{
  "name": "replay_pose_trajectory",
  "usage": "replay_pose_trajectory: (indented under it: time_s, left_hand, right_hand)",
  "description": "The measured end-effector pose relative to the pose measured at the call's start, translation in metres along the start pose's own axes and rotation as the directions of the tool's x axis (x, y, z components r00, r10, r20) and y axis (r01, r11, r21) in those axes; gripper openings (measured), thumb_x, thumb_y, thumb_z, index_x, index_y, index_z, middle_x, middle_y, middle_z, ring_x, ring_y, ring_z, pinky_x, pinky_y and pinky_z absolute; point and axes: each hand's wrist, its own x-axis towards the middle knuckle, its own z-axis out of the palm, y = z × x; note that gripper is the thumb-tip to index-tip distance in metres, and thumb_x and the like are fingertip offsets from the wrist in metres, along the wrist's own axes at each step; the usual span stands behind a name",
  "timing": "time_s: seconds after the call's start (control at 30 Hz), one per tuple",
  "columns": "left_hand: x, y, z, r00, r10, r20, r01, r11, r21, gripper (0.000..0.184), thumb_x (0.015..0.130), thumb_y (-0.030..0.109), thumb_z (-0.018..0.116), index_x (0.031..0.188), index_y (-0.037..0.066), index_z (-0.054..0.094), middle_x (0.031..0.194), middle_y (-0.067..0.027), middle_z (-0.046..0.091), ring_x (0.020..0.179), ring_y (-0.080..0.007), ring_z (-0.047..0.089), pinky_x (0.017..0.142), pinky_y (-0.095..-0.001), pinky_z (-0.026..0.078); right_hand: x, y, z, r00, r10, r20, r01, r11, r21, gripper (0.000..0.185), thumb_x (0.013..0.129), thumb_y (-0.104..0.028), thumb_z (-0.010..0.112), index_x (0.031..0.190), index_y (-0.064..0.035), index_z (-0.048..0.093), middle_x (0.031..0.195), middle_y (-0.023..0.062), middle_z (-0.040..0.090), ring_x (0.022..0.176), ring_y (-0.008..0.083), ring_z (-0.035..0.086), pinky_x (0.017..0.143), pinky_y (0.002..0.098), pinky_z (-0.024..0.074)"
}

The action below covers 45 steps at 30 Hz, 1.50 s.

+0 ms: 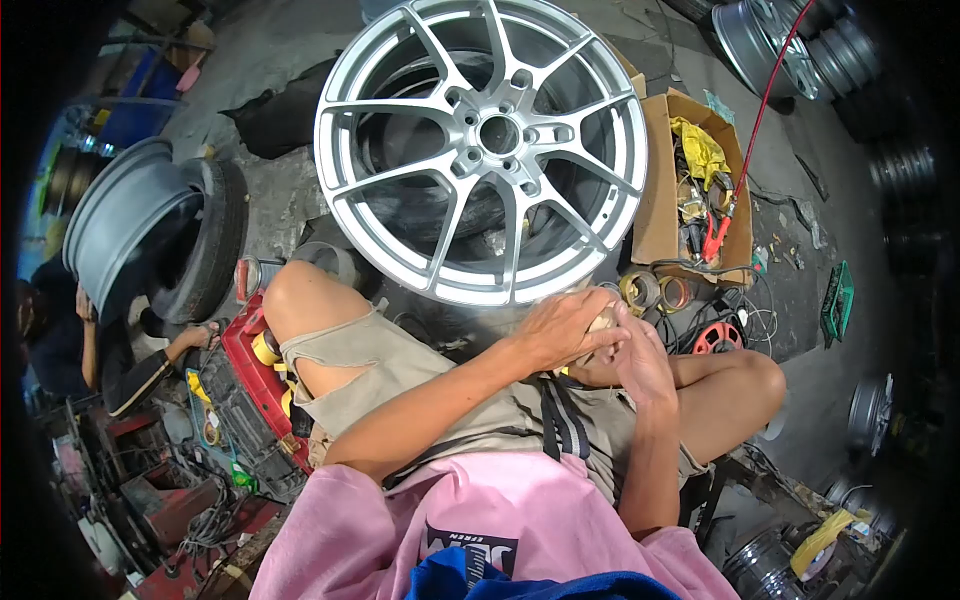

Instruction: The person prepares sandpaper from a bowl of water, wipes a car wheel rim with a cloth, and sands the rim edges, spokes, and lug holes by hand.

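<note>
A person's left hand [566, 331] and right hand [645, 362] meet near the lower edge of a silver wheel rim [498, 180], their grip closed around a small pale piece [601, 325]. A cardboard box [655, 190] sits right of the rim.

A wheel rim [480, 138] lies ahead of the wearer's knees [308, 295]. Right of it sits an open cardboard box [655, 165]; far left, a tire [228, 240] stands beside a second rim [125, 215].
</note>
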Motion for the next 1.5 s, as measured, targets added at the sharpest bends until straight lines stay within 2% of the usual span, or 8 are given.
replay_pose_trajectory:
  time_s: [0.33,0.53,0.63,0.87,0.97,1.1,1.13,1.5]
  left_hand:
    - [-0.005,0.035,-0.051,0.955,-0.132,0.264,0.061,0.963,0.261,0.073,0.094,0.069,0.065,0.102,-0.003,0.059,0.073,-0.0265,0.066,0.079,-0.0501,0.068,0.07,-0.0546,0.053]
    - [-0.019,0.059,-0.115,0.904,-0.316,0.287,0.195,0.904,0.38,0.058,0.094,0.053,0.074,0.103,-0.004,0.066,0.077,-0.0268,0.068,0.08,-0.0481,0.068,0.071,-0.0536,0.053]
    - [-0.028,0.084,-0.135,0.853,-0.318,0.414,0.117,0.89,0.441,0.051,0.09,0.043,0.08,0.103,-0.004,0.065,0.077,-0.0276,0.068,0.081,-0.0486,0.068,0.072,-0.0536,0.053]
    - [0.001,0.083,-0.196,0.951,-0.308,0.04,0.256,0.85,0.46,0.018,0.095,0.007,0.061,0.109,-0.003,0.064,0.101,-0.0243,0.073,0.093,-0.0447,0.073,0.083,-0.0506,0.058]
    - [0.044,0.016,-0.217,0.937,0.125,-0.325,0.183,0.618,0.764,0.032,0.088,0.005,0.064,0.117,-0.005,0.059,0.11,-0.0271,0.066,0.104,-0.0402,0.065,0.09,-0.0475,0.055]
    - [0.064,-0.042,-0.17,0.976,-0.177,-0.126,0.181,0.345,0.921,0.036,0.092,0.008,0.062,0.126,-0.002,0.057,0.113,-0.0219,0.065,0.117,-0.0363,0.062,0.095,-0.0455,0.052]
    - [0.062,-0.053,-0.153,0.992,0.004,-0.128,0.124,0.24,0.963,0.035,0.087,0.007,0.067,0.12,-0.004,0.063,0.118,-0.0217,0.063,0.118,-0.0345,0.06,0.097,-0.0424,0.05]
    - [0.058,0.01,-0.162,0.933,-0.359,-0.015,0.101,0.22,0.97,0.017,0.087,0.019,0.073,0.098,0.009,0.082,0.093,-0.008,0.075,0.089,-0.0232,0.072,0.072,-0.0399,0.052]
  right_hand:
    - [-0.035,-0.041,0.018,0.996,0.092,-0.02,-0.092,0.909,-0.406,0.023,0.107,-0.025,0.067,0.094,-0.0057,0.07,0.08,-0.001,0.064,0.067,0.0079,0.054,0.062,0.0254,0.0425]
    - [-0.062,-0.084,0.04,0.937,-0.334,-0.097,0.306,0.924,-0.228,0.025,0.108,-0.021,0.064,0.104,0.0011,0.075,0.087,0.001,0.065,0.078,0.0071,0.058,0.071,0.0254,0.047]
    - [-0.05,-0.091,0.039,0.916,-0.395,-0.073,0.287,0.772,-0.567,0.026,0.108,-0.019,0.064,0.115,0.004,0.075,0.09,0.0024,0.064,0.079,0.0077,0.059,0.071,0.0245,0.0477]
    - [-0.013,-0.058,0.076,0.865,-0.47,0.172,0.412,0.472,-0.779,0.021,0.1,-0.01,0.07,0.114,0.0041,0.075,0.089,0.0063,0.065,0.079,0.0128,0.06,0.072,0.0284,0.0476]
    - [-0.005,-0.062,0.085,0.855,-0.466,0.228,0.395,0.301,-0.868,0.019,0.097,-0.009,0.071,0.109,0.0041,0.076,0.087,0.0113,0.065,0.077,0.0193,0.061,0.073,0.0321,0.048]
    - [0.009,-0.054,0.077,0.874,-0.469,0.127,0.295,0.306,-0.905,0.018,0.097,-0.009,0.07,0.107,0.0058,0.074,0.089,0.0146,0.066,0.077,0.0246,0.062,0.075,0.0334,0.0485]
    - [0.011,-0.049,0.073,0.884,-0.455,0.107,0.264,0.297,-0.917,0.018,0.097,-0.009,0.07,0.107,0.0058,0.074,0.089,0.0149,0.066,0.078,0.0247,0.062,0.075,0.0333,0.0485]
    - [0.041,-0.043,0.063,0.856,-0.506,0.109,0.252,0.223,-0.942,0.019,0.1,-0.009,0.068,0.11,0.0042,0.076,0.096,0.0135,0.067,0.082,0.0248,0.066,0.078,0.0361,0.0517]
